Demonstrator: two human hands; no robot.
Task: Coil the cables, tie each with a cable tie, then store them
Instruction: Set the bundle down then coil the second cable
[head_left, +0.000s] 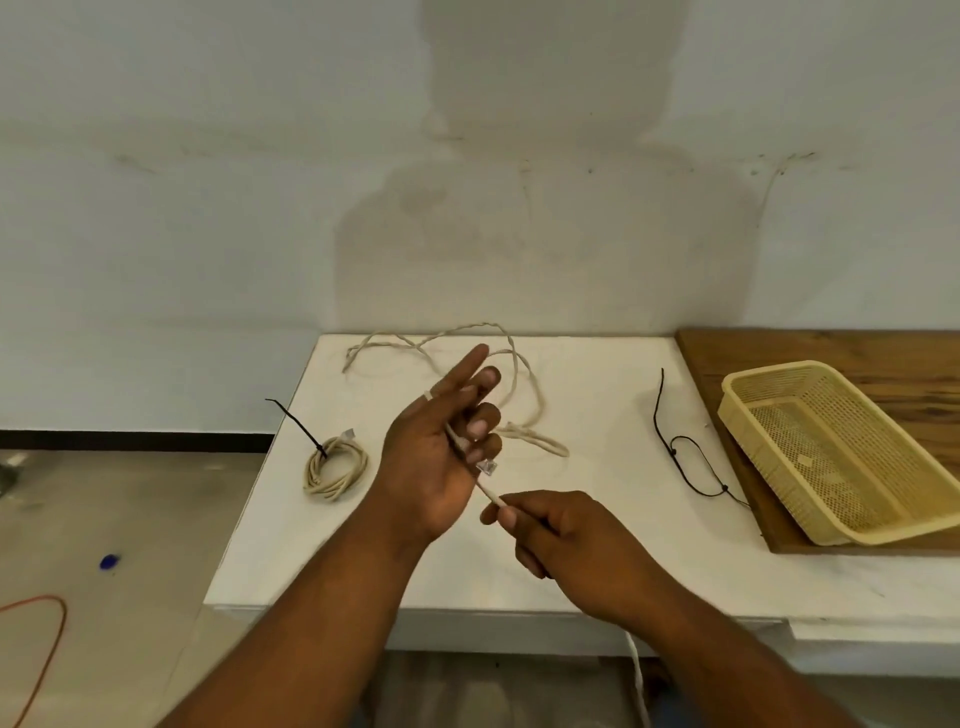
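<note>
Beige network cable (489, 491): left hand (434, 460) curls its fingers round it, clear plug (487, 466) at the fingertips; right hand (553, 538) pinches it just below.

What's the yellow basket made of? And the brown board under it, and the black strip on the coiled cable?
The basket looks like plastic, pale yellow, smooth, moulded in a fine grid of holes. The board looks like wood, brown with darker grain streaks, matte. The black strip on the coiled cable is probably plastic, thin and stiff, since it sticks up straight.
</note>
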